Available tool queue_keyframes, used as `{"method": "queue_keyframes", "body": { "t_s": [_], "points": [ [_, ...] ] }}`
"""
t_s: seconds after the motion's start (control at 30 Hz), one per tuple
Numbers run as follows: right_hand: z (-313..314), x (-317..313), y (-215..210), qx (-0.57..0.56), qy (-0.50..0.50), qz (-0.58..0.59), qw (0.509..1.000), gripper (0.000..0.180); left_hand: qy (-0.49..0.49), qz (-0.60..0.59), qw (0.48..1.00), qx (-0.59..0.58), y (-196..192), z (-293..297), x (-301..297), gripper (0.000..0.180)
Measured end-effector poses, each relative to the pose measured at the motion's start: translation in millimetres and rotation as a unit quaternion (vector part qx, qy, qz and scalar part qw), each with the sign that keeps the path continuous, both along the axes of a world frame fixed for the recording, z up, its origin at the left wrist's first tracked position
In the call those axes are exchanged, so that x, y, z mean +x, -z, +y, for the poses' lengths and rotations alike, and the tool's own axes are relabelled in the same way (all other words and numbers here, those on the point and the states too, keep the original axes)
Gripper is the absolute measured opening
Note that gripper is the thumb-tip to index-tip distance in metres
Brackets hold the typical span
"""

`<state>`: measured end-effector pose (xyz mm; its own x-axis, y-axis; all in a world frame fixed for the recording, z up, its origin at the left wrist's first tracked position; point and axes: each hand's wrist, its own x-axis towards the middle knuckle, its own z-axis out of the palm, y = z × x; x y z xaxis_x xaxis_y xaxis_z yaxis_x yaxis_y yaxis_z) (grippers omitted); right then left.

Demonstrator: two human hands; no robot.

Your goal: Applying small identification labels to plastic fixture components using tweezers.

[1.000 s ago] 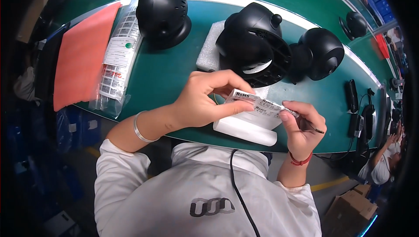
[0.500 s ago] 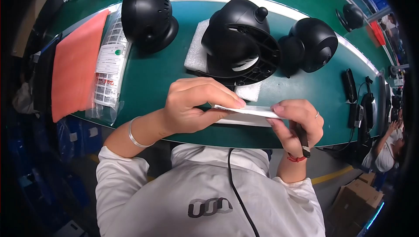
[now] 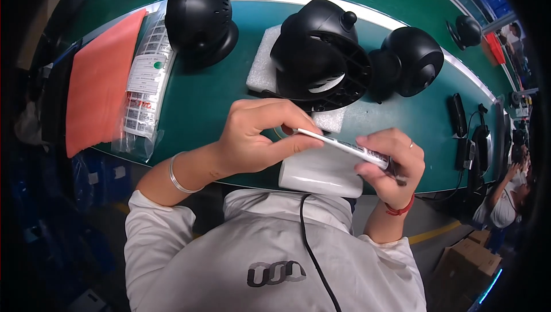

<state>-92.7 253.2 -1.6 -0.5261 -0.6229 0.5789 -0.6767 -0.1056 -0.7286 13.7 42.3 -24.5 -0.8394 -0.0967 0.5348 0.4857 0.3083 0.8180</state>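
Observation:
Between my hands, over the near edge of the bench, is a bent white label sheet [image 3: 321, 171]. Its blank side hangs toward me, and a narrow strip of print shows along the upper fold. My left hand [image 3: 258, 134] pinches the fold's left end between thumb and fingers. At the right end, my right hand [image 3: 396, 160] grips the printed edge. A dark, slim tool [image 3: 400, 180] is tucked in the right palm, mostly hidden by the fingers. Just beyond my hands, a black rounded device [image 3: 313, 42] lies tipped on white foam [image 3: 262, 62], its ribbed base facing me.
Two more black rounded devices stand on the bench, one left [image 3: 198, 22] and one right [image 3: 413, 59]. An orange sheet [image 3: 103, 82] and a bagged stack of labels [image 3: 146, 82] lie at left. Black cabled items [image 3: 468, 131] sit at right. Cardboard boxes [image 3: 468, 263] are on the floor.
The label sheet has tilted, its right end lower, and its white side now hangs farther toward me with print showing on the fold. The dark tool has turned with my right hand.

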Motion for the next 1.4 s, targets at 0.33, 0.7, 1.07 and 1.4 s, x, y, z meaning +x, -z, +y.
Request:
{"method": "queue_keyframes", "body": {
  "t_s": [0.33,0.7,1.07,1.4],
  "points": [
    [8,0,3,0.104,-0.006,-0.007,0.995,0.01,0.066,-0.139,0.982,0.111,-7,7,6,0.015],
    [49,-5,-4,-0.173,0.183,-0.058,0.966,0.071,0.041,-0.173,0.982,0.071,-13,10,7,0.023],
    [20,28,-28,0.025,0.021,-0.135,0.99,0.042,0.038,-0.156,0.981,0.11,-5,13,9,0.045],
    [6,26,-26,0.062,0.037,0.021,0.997,0.025,0.006,-0.119,0.993,0.012,-4,15,10,0.058]
  ]
}}
